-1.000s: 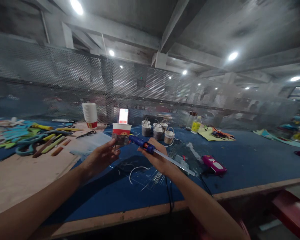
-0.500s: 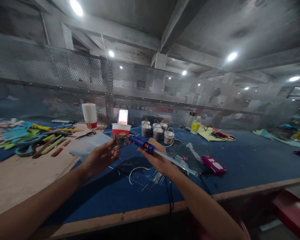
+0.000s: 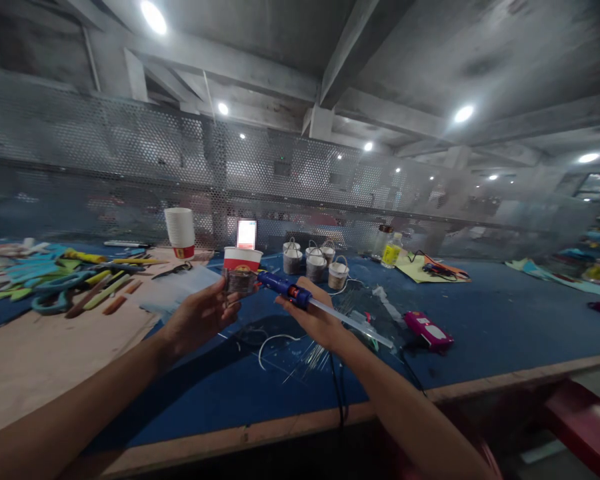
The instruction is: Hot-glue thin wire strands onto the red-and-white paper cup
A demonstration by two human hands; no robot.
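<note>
My left hand [image 3: 203,312] is closed around the lower side of a red-and-white paper cup [image 3: 243,256], which stays upright above the table. Dark brown wrapping [image 3: 239,281] covers the cup's lower part. In my right hand [image 3: 314,317] is a blue hot glue gun [image 3: 286,288], its nozzle at the right side of the cup; whether the tip touches is too small to tell. A long clear glue stick [image 3: 353,325] sticks out of the gun's back. Beyond my hands stand several small wrapped cups with loop handles [image 3: 316,263].
A stack of paper cups [image 3: 179,230] stands back left, with scissors [image 3: 60,291] and tools on a board [image 3: 25,353]. A lit screen [image 3: 247,234] is behind the held cup. Right lie a magenta device [image 3: 429,331], a bottle [image 3: 392,251] and cables; thin strands [image 3: 316,357] lie below my right hand.
Both hands stay in nearly the same place. The brown wrapping on the cup shows a little sharper and sits slightly differently; the glue gun has barely moved.
</note>
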